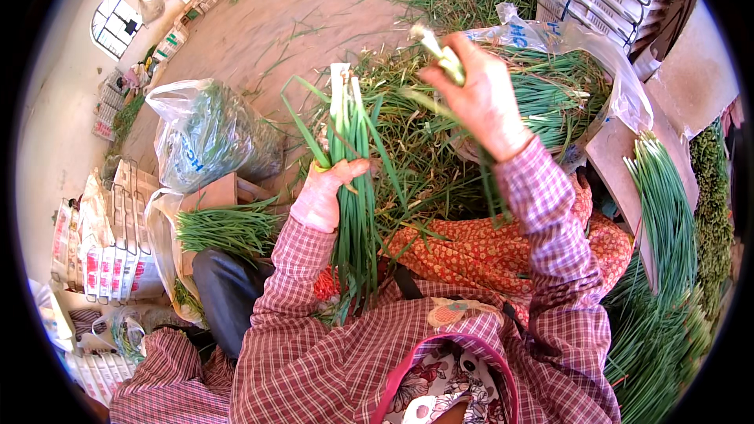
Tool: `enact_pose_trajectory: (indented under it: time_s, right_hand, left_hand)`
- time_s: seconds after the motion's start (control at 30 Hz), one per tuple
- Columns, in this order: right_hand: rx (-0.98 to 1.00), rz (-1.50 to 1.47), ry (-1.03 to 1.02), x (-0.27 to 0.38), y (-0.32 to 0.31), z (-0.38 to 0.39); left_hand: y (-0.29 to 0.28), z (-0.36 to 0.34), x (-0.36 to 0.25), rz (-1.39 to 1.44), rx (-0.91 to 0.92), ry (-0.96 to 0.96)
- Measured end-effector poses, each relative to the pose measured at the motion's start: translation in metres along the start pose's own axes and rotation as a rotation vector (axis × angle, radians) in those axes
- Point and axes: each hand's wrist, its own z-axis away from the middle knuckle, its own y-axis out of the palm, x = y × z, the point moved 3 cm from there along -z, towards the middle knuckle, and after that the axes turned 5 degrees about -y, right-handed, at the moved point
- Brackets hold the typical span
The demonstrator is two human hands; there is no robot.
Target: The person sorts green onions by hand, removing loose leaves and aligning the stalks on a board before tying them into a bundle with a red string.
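Head view: a bunch of white-based green stalks [355, 204] is held before the person's torso, left of centre. The left hand [320, 195] encircles it at mid-length, thumb laid across the front; the other fingers are partly hidden. The long axis runs almost straight away from the body, white bases at the far end, leaves trailing toward the lap. The right hand [488, 102], raised at the end of a slanting forearm, pinches a short pale stalk [440, 55] between thumb and curled fingers, its white end directed up and left. A gap separates the hands, above a heap of loose leaves [440, 177]. Bounding the space are a filled clear bag [212, 137] at left and an open plastic bag [628, 90] at right; beyond extends brown floor [314, 12].
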Motion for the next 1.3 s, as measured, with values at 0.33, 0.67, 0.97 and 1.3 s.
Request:
enact_pose_trajectory:
  time_s: [0.33, 0.67, 0.97, 1.3]
  right_hand:
    - [0.196, -0.397, 0.118, 0.022, 0.035, 0.019]
    - [0.243, -0.375, -0.008, 0.017, 0.041, 0.026]
    - [0.445, -0.534, 0.254, 0.019, 0.037, 0.027]
    - [0.208, 0.129, -0.044, -0.021, 0.029, 0.044]
  left_hand:
    - [0.024, -0.002, -0.010, 0.111, 0.093, 0.072]
    - [0.008, -0.008, -0.013, 0.073, -0.012, 0.137]
    - [0.016, -0.005, -0.020, 0.097, 0.067, 0.181]
    - [-0.026, -0.024, -0.020, 0.221, -0.047, 0.185]
